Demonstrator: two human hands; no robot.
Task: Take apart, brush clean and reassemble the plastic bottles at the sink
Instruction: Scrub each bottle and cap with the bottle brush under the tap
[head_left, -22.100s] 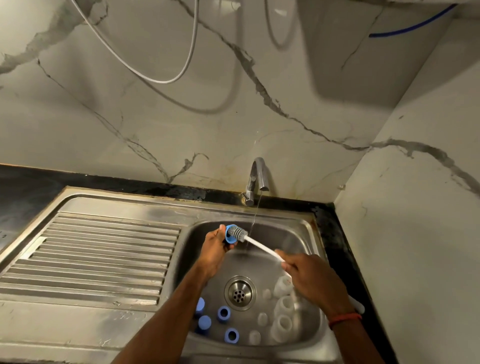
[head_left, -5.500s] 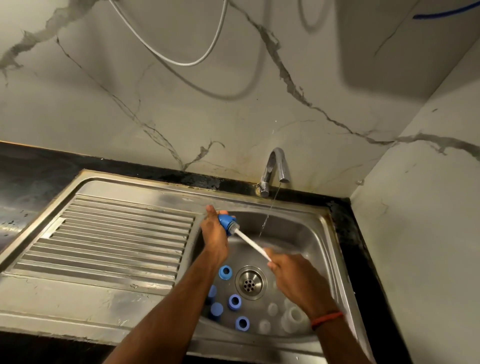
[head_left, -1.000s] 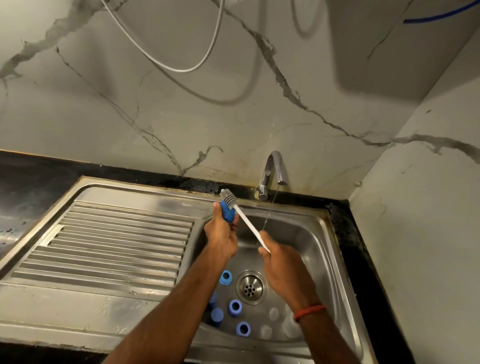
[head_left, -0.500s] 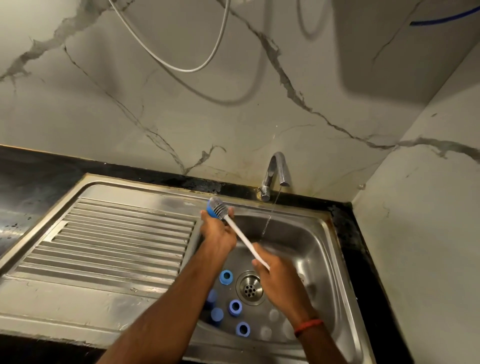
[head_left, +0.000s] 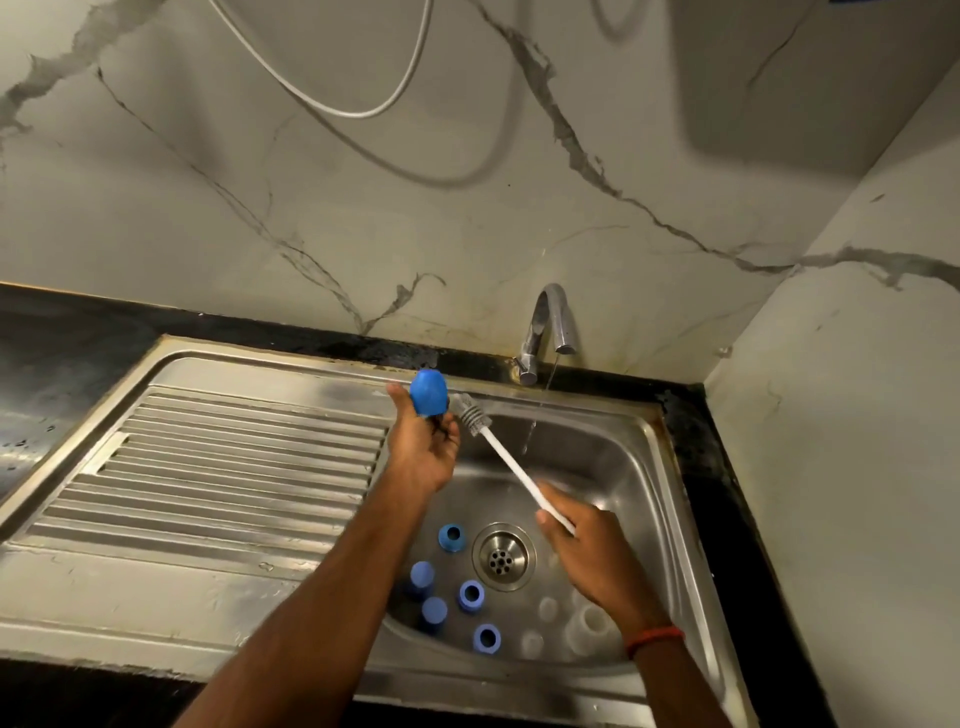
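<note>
My left hand holds a blue bottle cap up over the left rim of the sink basin. My right hand grips the white handle of a bottle brush; its grey bristle head sits just right of the cap, outside it. Several blue caps lie on the basin floor left of the drain. Translucent white bottle bodies lie at the basin's near right, partly hidden by my right wrist.
A thin stream of water runs from the chrome tap into the basin. The ribbed steel drainboard lies to the left. A marble wall stands close on the right, and a white hose hangs on the back wall.
The brush head has come out of the blue cap and now lies to its right. My left hand has turned the cap so its closed top faces up.
</note>
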